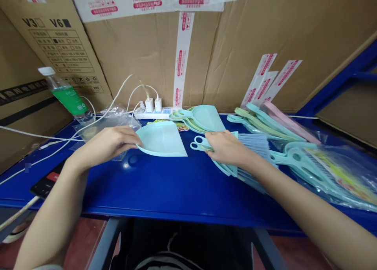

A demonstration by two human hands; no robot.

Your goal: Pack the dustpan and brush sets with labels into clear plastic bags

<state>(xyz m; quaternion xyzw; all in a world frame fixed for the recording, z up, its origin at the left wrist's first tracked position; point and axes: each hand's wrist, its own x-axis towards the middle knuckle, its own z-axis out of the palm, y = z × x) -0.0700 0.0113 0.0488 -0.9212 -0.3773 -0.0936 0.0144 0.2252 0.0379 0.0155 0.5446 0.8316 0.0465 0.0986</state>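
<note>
My left hand (pixel 119 140) is closed on the handle end of a mint-green dustpan (pixel 163 139), whose flat edge faces right over the blue table. The handle itself is hidden in my fingers. My right hand (pixel 225 147) grips a mint hand brush and dustpan together; the brush's pale blue bristles (pixel 255 142) stick out to the right under my forearm. Two handle ends with hanging holes (pixel 199 141) show left of my fingers. Behind, more dustpans (pixel 207 117) lie stacked near the power strip.
Stacked green, mint and pink dustpans (pixel 291 123) lie at the back right, before a bagged brush-and-dustpan set (pixel 332 172). A power strip (pixel 160 113), white cables, crumpled clear plastic and a leaning bottle (pixel 69 99) stand at left, with a phone (pixel 48 181) near the front edge. Cardboard (pixel 141 50) walls the back.
</note>
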